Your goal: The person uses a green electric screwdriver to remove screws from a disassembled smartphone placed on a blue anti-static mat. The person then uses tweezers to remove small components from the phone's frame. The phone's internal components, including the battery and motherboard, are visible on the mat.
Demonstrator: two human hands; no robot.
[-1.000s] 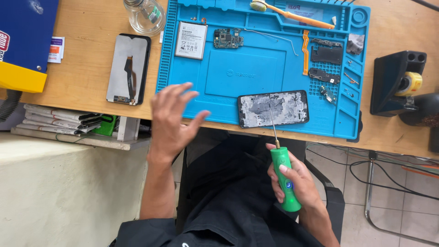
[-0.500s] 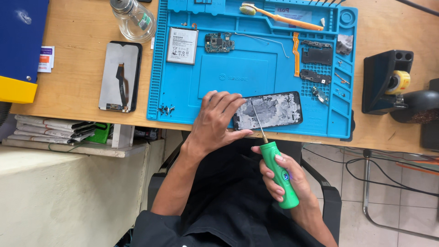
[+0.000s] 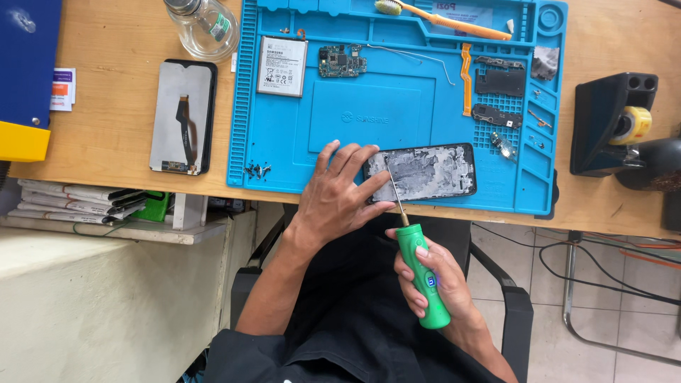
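Green is the colour of the screwdriver (image 3: 421, 276) that is gripped tight in the right hand (image 3: 429, 280), and its thin metal tip is laid on the left end of the open phone frame (image 3: 422, 172). That phone frame is kept flat on the near edge of the blue mat (image 3: 284, 152) on the wooden worktop (image 3: 113, 106), and it is pressed down by the spread fingers of the left hand (image 3: 337, 195). A battery (image 3: 281, 66) and a small circuit board (image 3: 342, 61) are seen at the far side of the mat, and a loose phone screen (image 3: 183, 117) is seen to the left of it.
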